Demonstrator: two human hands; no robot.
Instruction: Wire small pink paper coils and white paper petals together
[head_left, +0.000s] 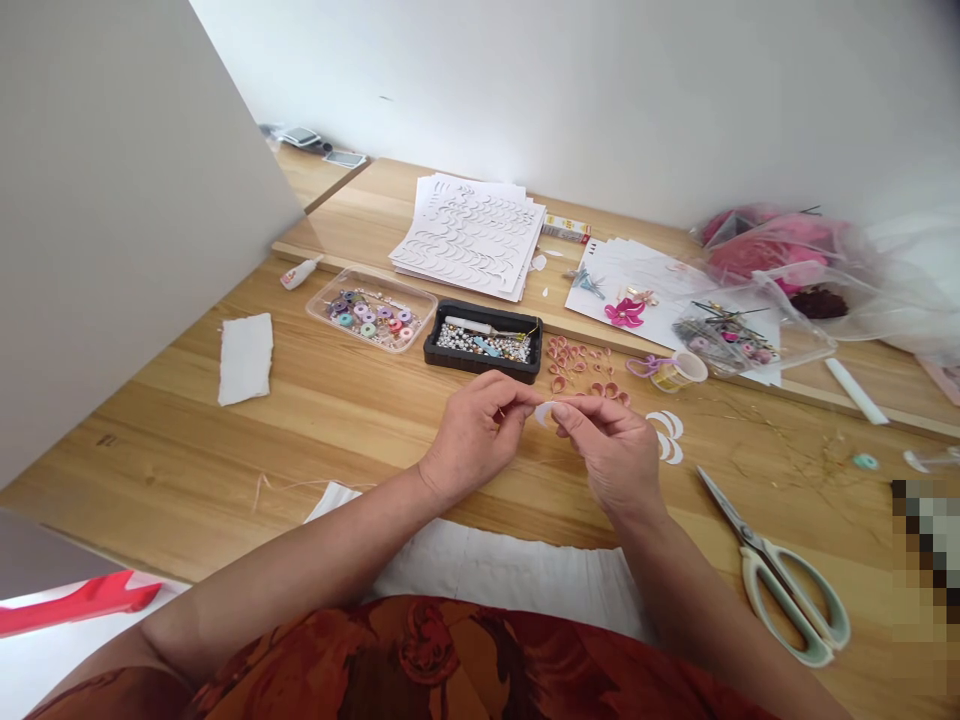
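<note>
"Two hands show in the head view. What does each have?"

"The left hand [480,430] pinches one end of a white crescent [544,412]; the right hand [619,450] presses its thumb on the other end. Each grip is nearly closed, with just that thin piece between the fingertips, up over the tabletop [360,420]."

"Anything else in the left fingertips?"

"Too small to tell."

"How would you handle it?"

"Lightly, and by the ends. It looks papery, so a hard squeeze could crease it. I'd keep both wrists level and the thumb from covering the curve."

"And around them?"

"Loose white crescents [667,437] lie just beside the right hand, pink loops [577,370] just past the fingertips, and a black tray [480,366] of beads beyond the left. Scissors [756,543] lie near the right forearm."

"What might get in the way?"

"The loops and crescents, I'd judge: a careless sweep could scatter them. The right elbow should mind the scissors, too."
</note>
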